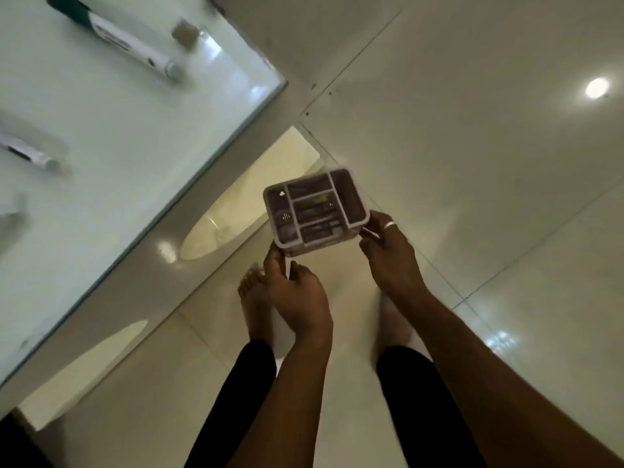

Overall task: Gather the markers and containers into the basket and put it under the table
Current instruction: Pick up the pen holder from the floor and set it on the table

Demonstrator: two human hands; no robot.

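Observation:
A small grey basket (315,211) with inner dividers hangs above the floor, held between both hands. My left hand (293,292) grips its near left corner and my right hand (388,251), with a ring on one finger, grips its right side. Its compartments look blurred and I cannot tell what lies in them. On the glass table at the left lie a green-capped marker (114,37), a second marker (27,152) and a small beige container (185,32).
The glass table (135,136) fills the upper left, its edge running diagonally down to the lower left. Pale glossy floor tiles (472,146) spread to the right. My bare feet (253,298) stand just below the basket.

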